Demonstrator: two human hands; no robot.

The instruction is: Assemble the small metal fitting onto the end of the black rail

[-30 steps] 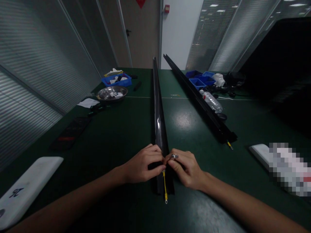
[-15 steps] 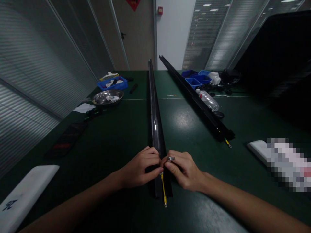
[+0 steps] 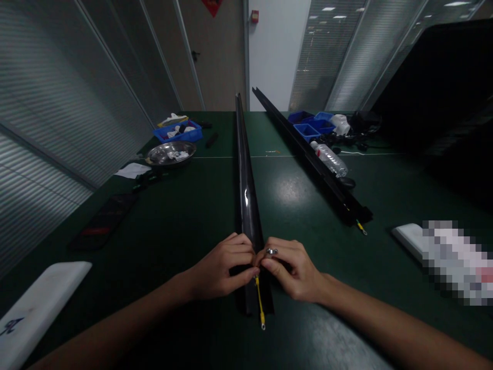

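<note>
A long black profile (image 3: pixel 246 195) lies lengthwise on the green table, its near end in front of me. From that end hangs a short yellow wire (image 3: pixel 259 298) with ring terminals, one end pointing toward me. My left hand (image 3: pixel 233 264) is closed over the profile, its thumb tip at the wire's upper terminal. Fingertips touching it, my right hand (image 3: pixel 290 270) is closed too and wears a silver ring. Whatever the fingers pinch between them is hidden. To the right rests a second black profile (image 3: pixel 316 164) with a similar yellow-green wire (image 3: pixel 361 227).
On the left are a blue tray (image 3: pixel 178 134), a metal bowl (image 3: pixel 157 154), a dark flat mat (image 3: pixel 103 221) and a white block (image 3: pixel 46 303). Right hold blue bins (image 3: pixel 308 131), a plastic bottle (image 3: pixel 329 158) and another white object (image 3: pixel 410 234), partly pixelated.
</note>
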